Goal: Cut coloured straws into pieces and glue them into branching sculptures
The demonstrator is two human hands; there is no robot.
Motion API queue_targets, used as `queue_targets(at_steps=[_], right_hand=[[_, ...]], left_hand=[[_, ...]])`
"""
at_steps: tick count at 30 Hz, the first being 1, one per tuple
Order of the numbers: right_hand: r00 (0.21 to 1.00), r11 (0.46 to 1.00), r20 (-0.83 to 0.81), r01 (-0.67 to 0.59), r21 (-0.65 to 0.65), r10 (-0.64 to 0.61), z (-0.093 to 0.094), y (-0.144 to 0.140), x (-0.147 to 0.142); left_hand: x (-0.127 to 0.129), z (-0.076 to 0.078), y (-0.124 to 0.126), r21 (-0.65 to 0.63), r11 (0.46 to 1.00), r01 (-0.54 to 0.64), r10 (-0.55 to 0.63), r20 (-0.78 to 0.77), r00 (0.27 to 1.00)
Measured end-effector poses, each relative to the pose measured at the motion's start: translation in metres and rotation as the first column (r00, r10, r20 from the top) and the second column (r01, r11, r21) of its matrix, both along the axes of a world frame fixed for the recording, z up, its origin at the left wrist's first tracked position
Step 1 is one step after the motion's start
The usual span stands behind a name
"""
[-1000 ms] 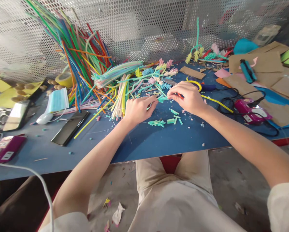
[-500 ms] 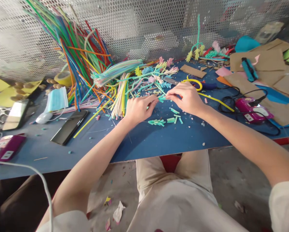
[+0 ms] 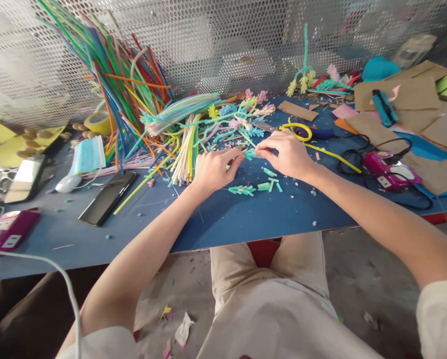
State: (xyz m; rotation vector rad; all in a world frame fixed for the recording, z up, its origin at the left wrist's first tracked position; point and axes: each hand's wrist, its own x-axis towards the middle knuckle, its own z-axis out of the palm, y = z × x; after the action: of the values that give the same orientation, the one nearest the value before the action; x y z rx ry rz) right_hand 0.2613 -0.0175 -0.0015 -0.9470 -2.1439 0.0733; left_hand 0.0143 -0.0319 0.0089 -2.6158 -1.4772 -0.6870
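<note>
My left hand (image 3: 213, 169): rests on the blue bench (image 3: 227, 219), fingers pinched on one end of a small teal pipe cleaner piece (image 3: 250, 153).
My right hand (image 3: 289, 152): just across from the left, fingers pinched on the other end of the same teal piece; a sliver of something red shows under the palm, too hidden to name.
Teal piece: held between both hands, low over the bench, at the near edge of the loose pile.
Cut bits (image 3: 268, 184): short teal lengths lie on the bench just in front of my hands, beside a small fuzzy teal cluster (image 3: 242, 190).
Loose pile (image 3: 223, 122): pastel pipe cleaners and finished fuzzy twists, just behind my hands.
Tall bundle (image 3: 111, 75): long bright pipe cleaners in many colours, fanned up against the perforated metal screen (image 3: 223, 40) on my left.
Scissors (image 3: 302, 130): yellow-handled, lying just behind my right hand.
Glue gun (image 3: 390, 172): magenta, with a black cord, to my right.
Cardboard (image 3: 399, 94): brown sheets at the far right, a blue cutter (image 3: 383, 107) lying on them.
Phone (image 3: 107, 197): dark, face up on my left, near a blue face mask (image 3: 89, 154).
Tape roll (image 3: 98, 122): yellow, behind the mask.
My lap: pale trousers below the bench edge.
</note>
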Motion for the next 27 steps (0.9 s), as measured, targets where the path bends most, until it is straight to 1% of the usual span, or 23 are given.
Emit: queue_targets(at_steps=[7, 13, 16, 19, 23, 27], right_hand=[[0.999, 1.000, -0.044, -0.001, -0.018, 0.000, 0.0002, -0.0002, -0.0008], [0.992, 0.997, -0.113, -0.058, -0.052, 0.051, 0.0032, 0.0007, 0.0011], [0.989, 0.995, -0.141, -0.054, -0.085, 0.041, 0.0056, -0.0007, 0.0029], [0.988, 0.991, -0.150, -0.056, -0.120, 0.038, 0.0068, -0.0022, 0.0039], [0.989, 0.991, -0.145, -0.035, -0.126, 0.016, 0.0058, -0.0014, 0.0039], [0.989, 0.993, -0.147, -0.024, -0.116, 0.007, 0.0035, 0.0019, 0.0041]], left_hand=[[-0.0006, 0.0007, 0.0003, -0.004, 1.000, -0.003, 0.003, 0.015, 1.000], [-0.0029, -0.0007, 0.0033, -0.003, 1.000, -0.002, 0.002, 0.065, 0.998], [-0.0051, -0.0037, 0.0057, 0.013, 1.000, 0.008, -0.010, 0.106, 0.994], [-0.0063, -0.0046, 0.0066, 0.020, 1.000, 0.017, -0.019, 0.114, 0.993], [-0.0058, -0.0025, 0.0052, 0.011, 1.000, 0.015, -0.016, 0.089, 0.996], [-0.0051, -0.0018, 0.0051, 0.039, 0.999, 0.024, -0.028, 0.105, 0.994]])
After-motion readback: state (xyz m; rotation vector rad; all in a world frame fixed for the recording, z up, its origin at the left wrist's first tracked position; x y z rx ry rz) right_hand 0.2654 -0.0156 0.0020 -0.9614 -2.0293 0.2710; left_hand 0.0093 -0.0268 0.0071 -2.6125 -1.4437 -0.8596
